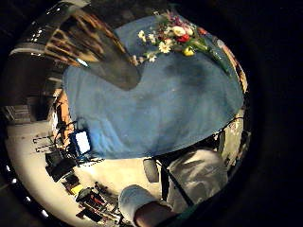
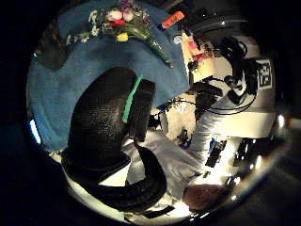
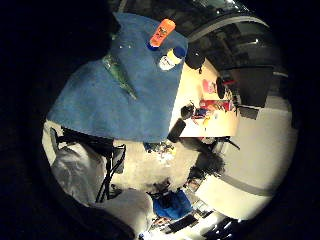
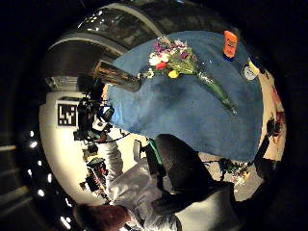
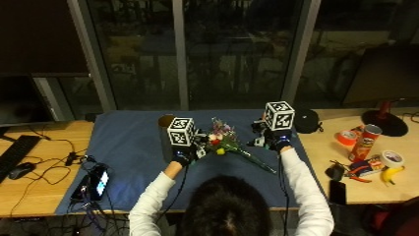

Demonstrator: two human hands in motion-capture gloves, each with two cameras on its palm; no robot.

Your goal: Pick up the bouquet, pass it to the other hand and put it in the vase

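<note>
Blue cloth [image 5: 131, 142] bears bouquet [image 5: 225, 140] beside vase [image 5: 165, 137].

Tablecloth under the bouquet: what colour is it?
Blue. The tablecloth shows best in the outside view, with the bouquet lying on it.

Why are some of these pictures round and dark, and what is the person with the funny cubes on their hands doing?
The round pictures come from tiny cameras on the person's palms, so they look bendy. The last picture comes from a camera above and behind the person's head. The person wears black gloves. Their left hand and right hand both hover over a blue cloth on the table. Neither hand holds anything. A bouquet of mixed flowers lies on the cloth between the hands. A tall vase stands near the left hand, waiting for the flowers. Off to the side are a banana and a red can.
</note>
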